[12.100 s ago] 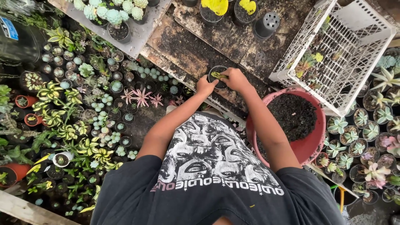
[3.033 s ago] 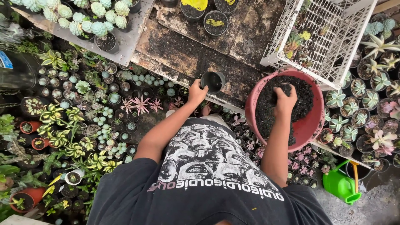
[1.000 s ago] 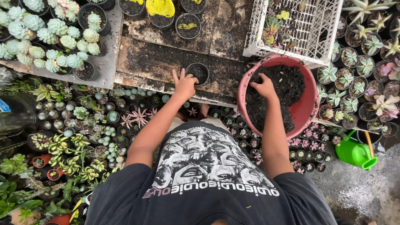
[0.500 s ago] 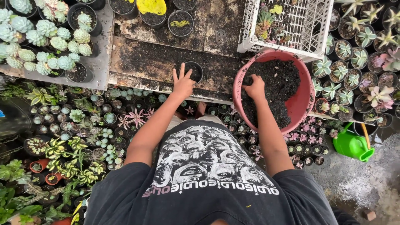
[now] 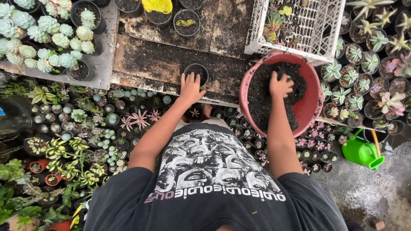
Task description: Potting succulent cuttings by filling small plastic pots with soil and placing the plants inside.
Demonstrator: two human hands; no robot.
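My left hand (image 5: 191, 87) rests with fingers spread against the near side of a small black pot (image 5: 198, 72) that stands on a soil-stained board (image 5: 158, 57). My right hand (image 5: 280, 84) reaches into a red basin (image 5: 311, 110) full of dark soil (image 5: 266, 100), its fingers curled down into the soil. Whether it grips any soil I cannot see. My black printed shirt fills the lower middle of the view.
A white wire crate (image 5: 319, 23) with small plants sits behind the basin. Several potted succulents cover the ground left and right. A grey tray (image 5: 102, 51) of pale rosettes stands at upper left. A green watering can (image 5: 361, 152) lies at right.
The small pot went from held up in my left hand to standing on the board. My right hand stays in the basin and has shifted slightly deeper into the soil.
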